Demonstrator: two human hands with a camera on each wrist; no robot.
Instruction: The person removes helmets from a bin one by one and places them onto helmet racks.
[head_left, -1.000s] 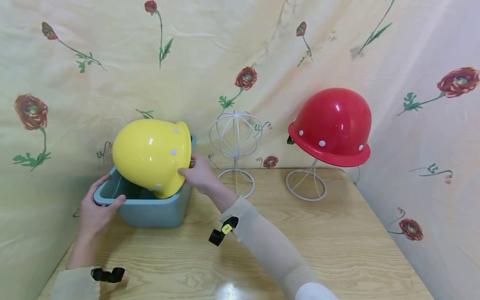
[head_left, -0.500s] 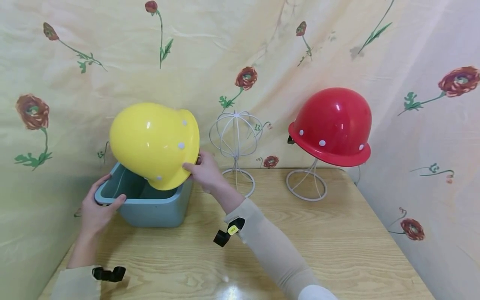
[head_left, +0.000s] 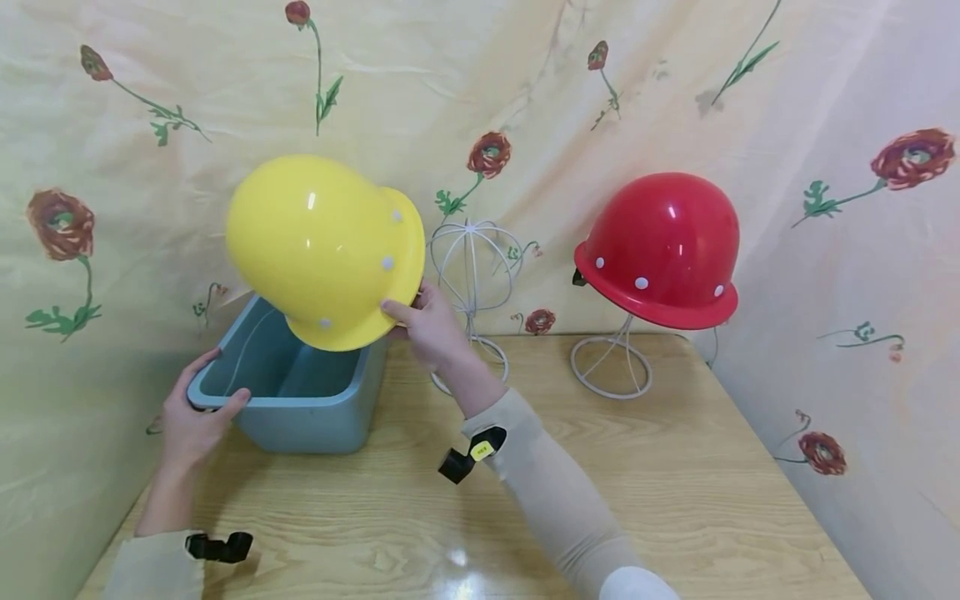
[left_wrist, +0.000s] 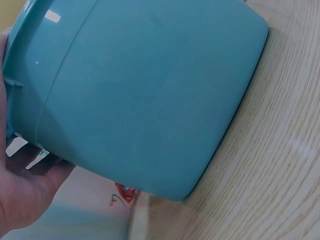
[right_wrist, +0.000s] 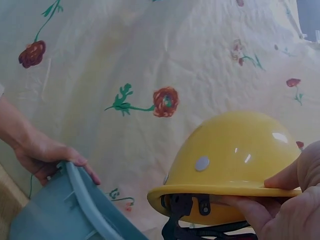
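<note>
A yellow hard hat (head_left: 315,242) tilts on its side above a blue-grey plastic bin (head_left: 300,425). My right hand (head_left: 442,333) pinches its brim, thumb on the outer face and fingers underneath. In the right wrist view the yellow hard hat (right_wrist: 235,150) shows black straps and a buckle hanging below its rim. At the bin's near left corner my left hand (head_left: 197,417) grips the rim, thumb on top. The left wrist view has the bin's outer wall (left_wrist: 145,100) resting on the table, with my left hand (left_wrist: 25,195) at its rim.
A white wire stand (head_left: 472,283) stands right of the bin, partly behind the yellow hard hat and right hand. Farther right, a red hard hat (head_left: 663,250) sits on another wire stand (head_left: 611,367). Flowered cloth (head_left: 525,92) hangs behind the wooden table (head_left: 675,467).
The yellow hard hat has risen out of the bin and shifted right, held by the right hand. More of the bin's inside shows. The left hand has stayed on the rim.
</note>
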